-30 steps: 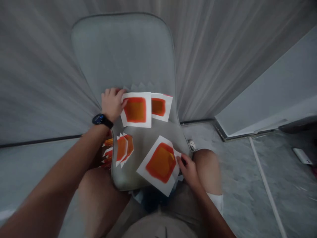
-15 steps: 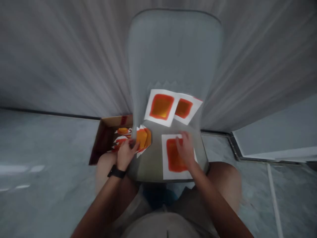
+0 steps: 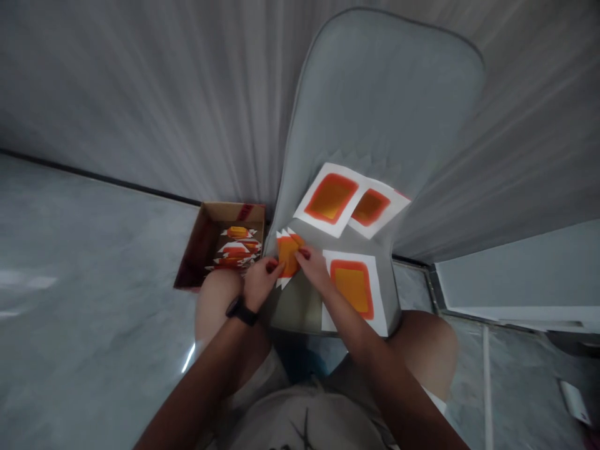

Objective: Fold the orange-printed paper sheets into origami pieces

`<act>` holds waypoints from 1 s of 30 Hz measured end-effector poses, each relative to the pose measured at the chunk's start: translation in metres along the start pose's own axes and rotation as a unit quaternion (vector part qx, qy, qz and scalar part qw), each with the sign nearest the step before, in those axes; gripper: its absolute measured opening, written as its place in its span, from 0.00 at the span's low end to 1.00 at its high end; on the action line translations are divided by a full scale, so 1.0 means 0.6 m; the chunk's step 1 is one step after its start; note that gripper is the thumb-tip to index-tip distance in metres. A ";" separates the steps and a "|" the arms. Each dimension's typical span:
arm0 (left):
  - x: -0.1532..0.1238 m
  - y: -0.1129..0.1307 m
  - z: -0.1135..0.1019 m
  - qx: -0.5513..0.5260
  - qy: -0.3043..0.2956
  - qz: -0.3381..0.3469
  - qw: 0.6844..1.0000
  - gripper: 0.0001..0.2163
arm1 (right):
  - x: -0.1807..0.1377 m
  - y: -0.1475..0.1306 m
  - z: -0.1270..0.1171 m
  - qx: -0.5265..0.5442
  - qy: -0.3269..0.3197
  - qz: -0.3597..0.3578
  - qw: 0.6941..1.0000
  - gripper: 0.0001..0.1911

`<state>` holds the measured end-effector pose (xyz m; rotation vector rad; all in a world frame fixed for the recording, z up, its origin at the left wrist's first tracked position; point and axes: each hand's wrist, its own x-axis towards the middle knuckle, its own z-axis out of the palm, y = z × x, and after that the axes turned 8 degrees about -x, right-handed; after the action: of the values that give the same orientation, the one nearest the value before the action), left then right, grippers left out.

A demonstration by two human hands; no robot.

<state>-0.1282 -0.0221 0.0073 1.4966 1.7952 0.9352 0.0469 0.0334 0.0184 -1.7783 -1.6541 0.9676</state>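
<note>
Grey chair [image 3: 375, 94], orange paper [image 3: 288, 255] pointing forward, left hand [image 3: 261, 284], right hand [image 3: 314, 265]

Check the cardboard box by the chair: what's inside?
The cardboard box holds several jagged-edged white papers printed with orange-and-red squares, lying overlapped. The lower papers and most of the box floor are covered, so anything beneath them cannot be seen.

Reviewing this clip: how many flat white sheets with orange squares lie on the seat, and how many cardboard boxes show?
White paper sheets with orange-red squares, flat on the grey padded chair: 3
Open brown cardboard box: 1
Total: 4
</note>
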 end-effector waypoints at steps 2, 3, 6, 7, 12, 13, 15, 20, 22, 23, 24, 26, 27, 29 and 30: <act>-0.002 0.000 -0.003 -0.012 0.001 0.000 1.000 0.14 | -0.004 0.000 -0.002 0.007 -0.004 0.003 1.000 0.13; -0.003 -0.001 -0.004 -0.017 0.002 0.000 1.000 0.14 | -0.008 0.000 -0.003 0.011 -0.008 0.004 1.000 0.12; -0.003 0.000 -0.005 -0.030 -0.002 0.005 1.000 0.14 | -0.015 0.001 -0.006 0.018 -0.017 0.009 1.000 0.09; -0.003 0.000 -0.005 -0.033 -0.004 0.006 0.999 0.14 | -0.016 0.002 -0.006 0.020 -0.017 0.012 1.000 0.09; 0.000 0.006 -0.001 -0.032 0.004 0.011 0.999 0.15 | -0.011 0.006 -0.008 0.031 0.015 0.035 0.999 0.09; 0.001 0.007 0.000 -0.031 0.008 0.011 0.999 0.15 | -0.010 0.006 -0.009 0.035 0.023 0.036 0.998 0.09; 0.002 0.010 0.002 -0.033 0.013 0.015 0.999 0.16 | -0.012 0.004 -0.014 0.050 0.037 0.033 0.998 0.10; 0.003 0.011 0.007 -0.038 0.038 0.023 0.998 0.19 | -0.038 0.003 -0.041 0.107 0.064 0.023 0.992 0.18; 0.003 0.010 0.013 -0.030 0.051 0.021 0.998 0.21 | -0.052 0.014 -0.061 0.138 0.068 0.032 0.988 0.22; 0.003 0.009 0.017 -0.016 0.054 0.022 0.998 0.22 | -0.057 0.022 -0.072 0.152 0.070 0.040 0.985 0.24; 0.003 0.009 0.021 0.009 0.058 0.024 0.998 0.22 | -0.060 0.031 -0.083 0.160 0.073 0.047 0.983 0.25; 0.005 0.014 0.033 0.087 0.074 0.024 0.993 0.24 | -0.059 0.049 -0.103 0.156 0.084 0.056 0.983 0.24; 0.008 0.018 0.039 0.128 0.084 0.018 0.988 0.24 | -0.056 0.058 -0.111 0.144 0.091 0.056 0.984 0.21; 0.016 0.030 0.049 0.187 0.094 -0.002 0.978 0.25 | -0.046 0.071 -0.122 0.120 0.099 0.054 0.986 0.16; 0.020 0.038 0.053 0.201 0.088 -0.011 0.976 0.25 | -0.041 0.075 -0.125 0.111 0.099 0.053 0.987 0.14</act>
<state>-0.0915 -0.0033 0.0080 1.6718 2.2260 0.7397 0.1338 0.0109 0.0328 -1.7623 -1.2875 0.9471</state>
